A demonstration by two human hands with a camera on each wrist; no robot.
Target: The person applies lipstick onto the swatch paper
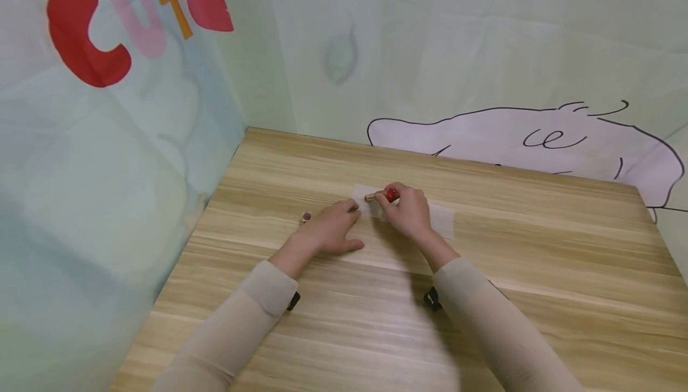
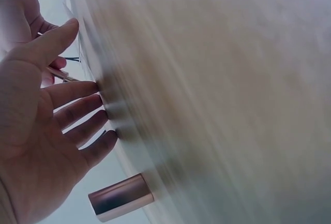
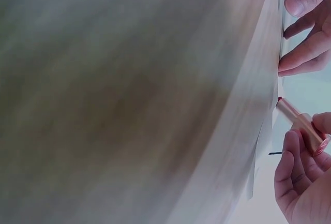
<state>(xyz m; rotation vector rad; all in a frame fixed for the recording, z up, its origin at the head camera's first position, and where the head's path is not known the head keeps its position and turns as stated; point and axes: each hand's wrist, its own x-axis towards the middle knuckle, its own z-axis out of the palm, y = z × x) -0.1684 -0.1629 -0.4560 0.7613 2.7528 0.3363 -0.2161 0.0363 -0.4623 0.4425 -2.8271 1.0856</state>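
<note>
the right hand [image 1: 407, 210] pinches a lipstick [image 1: 380, 195] between thumb and fingers, the other fingers folded in close to it. the lipstick is in the middle of the bench [image 1: 355, 326], over the left part of a strip of white paper [image 1: 442, 222], tilted with its red tip pointing down and to the left. in the right wrist view the tip is right by the surface; whether it touches the paper, i cannot tell. the barrel is a coppery, shiny metal, and the end inside the grip shows red. the left hand [image 1: 333, 229] holds nothing: its fingers are nearly straight, a little apart, with the tips down at the left end of the paper, and the thumb is spread well away from them. just to the left of that hand a small hollow cap [image 1: 306, 217] stands upright on the bench, its round opening facing up; the left wrist view shows its smooth copper side. the paper runs out to the right, partly covered by the right hand. both arms wear pale long sleeves [image 1: 236, 320], with something small and black at each wrist. behind the bench, a wall sheet [image 1: 457, 51] carries an outlined drawing [image 1: 478, 132], and coloured letters [image 1: 80, 39] at the left spell "cute".
</note>
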